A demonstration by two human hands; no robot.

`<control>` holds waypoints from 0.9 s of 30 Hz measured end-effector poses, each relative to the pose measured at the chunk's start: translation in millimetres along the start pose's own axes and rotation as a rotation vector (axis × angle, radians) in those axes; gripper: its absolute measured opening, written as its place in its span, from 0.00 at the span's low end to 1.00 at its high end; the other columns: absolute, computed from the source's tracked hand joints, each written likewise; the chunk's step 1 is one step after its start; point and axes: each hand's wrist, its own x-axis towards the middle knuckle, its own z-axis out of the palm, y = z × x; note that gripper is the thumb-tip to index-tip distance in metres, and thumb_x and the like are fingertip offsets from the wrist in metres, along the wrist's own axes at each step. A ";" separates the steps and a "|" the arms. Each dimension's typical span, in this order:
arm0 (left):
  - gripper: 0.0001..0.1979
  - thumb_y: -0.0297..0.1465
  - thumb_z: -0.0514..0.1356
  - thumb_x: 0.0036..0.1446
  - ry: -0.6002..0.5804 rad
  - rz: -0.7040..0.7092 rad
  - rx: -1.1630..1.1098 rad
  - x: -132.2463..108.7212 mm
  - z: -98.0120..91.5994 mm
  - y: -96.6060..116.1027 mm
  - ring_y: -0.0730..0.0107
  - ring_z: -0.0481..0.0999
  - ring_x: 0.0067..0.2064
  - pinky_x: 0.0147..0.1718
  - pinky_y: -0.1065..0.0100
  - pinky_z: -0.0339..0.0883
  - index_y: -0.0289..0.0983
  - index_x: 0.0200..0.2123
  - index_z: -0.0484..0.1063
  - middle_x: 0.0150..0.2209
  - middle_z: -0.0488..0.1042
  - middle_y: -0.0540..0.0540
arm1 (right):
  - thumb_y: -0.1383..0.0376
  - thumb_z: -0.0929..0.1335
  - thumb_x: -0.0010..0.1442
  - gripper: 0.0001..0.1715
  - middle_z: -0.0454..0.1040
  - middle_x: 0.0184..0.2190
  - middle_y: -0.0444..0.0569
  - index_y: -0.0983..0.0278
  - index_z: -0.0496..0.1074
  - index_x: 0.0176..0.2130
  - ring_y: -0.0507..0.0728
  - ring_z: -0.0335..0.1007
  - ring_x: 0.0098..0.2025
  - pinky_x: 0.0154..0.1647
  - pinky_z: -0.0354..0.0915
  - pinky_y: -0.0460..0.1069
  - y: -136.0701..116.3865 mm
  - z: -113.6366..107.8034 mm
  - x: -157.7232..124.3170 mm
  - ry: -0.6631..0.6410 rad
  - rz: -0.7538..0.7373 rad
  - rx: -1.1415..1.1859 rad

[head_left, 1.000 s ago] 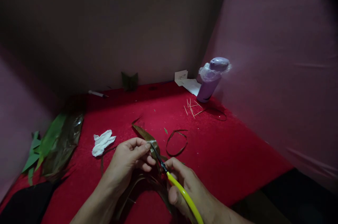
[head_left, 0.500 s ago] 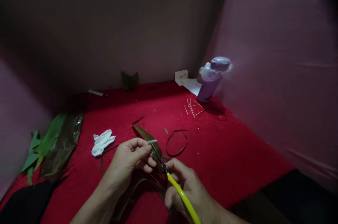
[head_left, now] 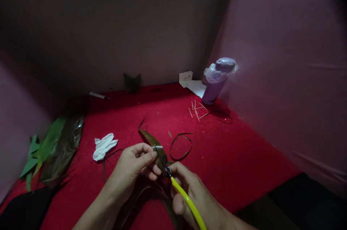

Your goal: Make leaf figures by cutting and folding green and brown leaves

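Observation:
A dark green leaf strip [head_left: 150, 138] is pinched between the thumb and fingers of my left hand [head_left: 133, 165], its pointed end turned up and away. My right hand [head_left: 191, 190] grips yellow-handled scissors [head_left: 187, 198], whose dark tips lie against the leaf beside my left fingertips. Whether the blades are parted is too small to tell. Longer leaf strips [head_left: 141, 195] hang below both hands. A thin curled strip [head_left: 171, 150] rests on the red cloth just beyond my right hand.
White crumpled tissue [head_left: 104, 146] lies left of my hands. Green leaves [head_left: 51, 139] are at the far left, near a black object [head_left: 27, 206]. Behind are a white pen [head_left: 98, 95], a folded leaf [head_left: 132, 82], toothpicks [head_left: 199, 109], papers [head_left: 196, 87] and a purple cup [head_left: 214, 91].
The leaf's pointed end has shifted slightly to the right, and the thin strip at its tip now points more upward. Both hands keep nearly the same place and hold.

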 end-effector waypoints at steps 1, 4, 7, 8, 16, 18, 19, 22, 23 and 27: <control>0.07 0.32 0.61 0.49 -0.007 0.001 -0.003 -0.3 0.1 -0.3 0.70 0.74 0.21 0.19 0.72 0.67 0.34 0.26 0.67 0.19 0.75 0.45 | 0.38 0.66 0.42 0.39 0.68 0.33 0.47 0.63 0.64 0.42 0.48 0.58 0.25 0.23 0.55 0.43 0.7 0.5 0.3 0.008 -0.002 0.002; 0.07 0.32 0.61 0.49 -0.032 -0.002 -0.010 -1.1 0.8 -0.4 0.71 0.74 0.21 0.20 0.72 0.68 0.34 0.26 0.67 0.19 0.75 0.46 | 0.37 0.65 0.43 0.39 0.67 0.35 0.47 0.63 0.64 0.43 0.48 0.58 0.26 0.23 0.55 0.43 2.2 1.0 0.8 0.006 -0.023 -0.005; 0.08 0.32 0.61 0.50 -0.038 -0.004 -0.006 -1.6 1.8 0.4 0.72 0.74 0.21 0.20 0.73 0.68 0.34 0.26 0.66 0.19 0.75 0.47 | 0.38 0.65 0.45 0.38 0.67 0.32 0.46 0.63 0.64 0.44 0.48 0.54 0.24 0.22 0.53 0.42 4.9 0.3 0.3 -0.009 -0.009 -0.033; 0.08 0.32 0.61 0.50 -0.037 -0.003 -0.006 -1.7 2.2 0.8 0.72 0.74 0.21 0.20 0.73 0.68 0.34 0.26 0.66 0.19 0.75 0.47 | 0.38 0.65 0.45 0.37 0.66 0.31 0.45 0.63 0.64 0.43 0.47 0.53 0.23 0.21 0.53 0.42 6.9 0.1 0.0 -0.002 0.001 -0.035; 0.07 0.31 0.61 0.51 -0.038 -0.013 0.007 -2.6 0.9 0.6 0.73 0.73 0.21 0.20 0.73 0.67 0.34 0.26 0.65 0.19 0.74 0.47 | 0.43 0.67 0.48 0.31 0.62 0.22 0.41 0.63 0.66 0.41 0.47 0.50 0.20 0.19 0.52 0.43 25.0 -1.3 -2.5 0.040 0.081 0.021; 0.07 0.31 0.61 0.51 -0.055 0.006 -0.008 -3.3 -0.3 0.4 0.71 0.74 0.23 0.22 0.71 0.69 0.34 0.27 0.66 0.21 0.74 0.47 | 0.47 0.70 0.48 0.27 0.60 0.21 0.39 0.63 0.66 0.40 0.47 0.49 0.20 0.19 0.51 0.42 23.3 -1.8 -3.0 0.055 0.076 0.024; 0.06 0.30 0.61 0.50 -0.065 0.020 -0.030 -3.7 -0.7 0.5 0.70 0.74 0.25 0.23 0.69 0.70 0.34 0.28 0.66 0.23 0.74 0.48 | 0.50 0.71 0.48 0.25 0.59 0.21 0.38 0.63 0.66 0.39 0.47 0.49 0.20 0.19 0.50 0.42 21.7 -2.0 -3.1 0.065 0.071 0.021; 0.06 0.29 0.62 0.50 -0.073 0.052 -0.104 -4.4 -1.1 1.5 0.71 0.73 0.27 0.24 0.68 0.70 0.35 0.32 0.67 0.26 0.72 0.49 | 0.61 0.74 0.46 0.20 0.57 0.21 0.36 0.63 0.66 0.38 0.46 0.46 0.21 0.19 0.48 0.41 16.7 -2.4 -3.3 0.084 0.069 0.005; 0.06 0.29 0.61 0.50 -0.067 0.058 -0.122 -4.3 -1.0 2.0 0.71 0.72 0.27 0.24 0.68 0.70 0.35 0.33 0.67 0.26 0.72 0.50 | 0.63 0.74 0.46 0.19 0.57 0.21 0.36 0.63 0.66 0.37 0.46 0.46 0.21 0.19 0.47 0.41 15.3 -2.4 -3.3 0.081 0.075 0.001; 0.05 0.30 0.60 0.52 -0.017 0.096 -0.167 -3.4 0.0 3.0 0.74 0.71 0.26 0.23 0.70 0.69 0.35 0.31 0.67 0.25 0.71 0.50 | 0.72 0.72 0.46 0.16 0.54 0.19 0.34 0.62 0.65 0.35 0.45 0.44 0.20 0.17 0.44 0.41 10.3 -1.7 -3.3 0.062 0.090 -0.029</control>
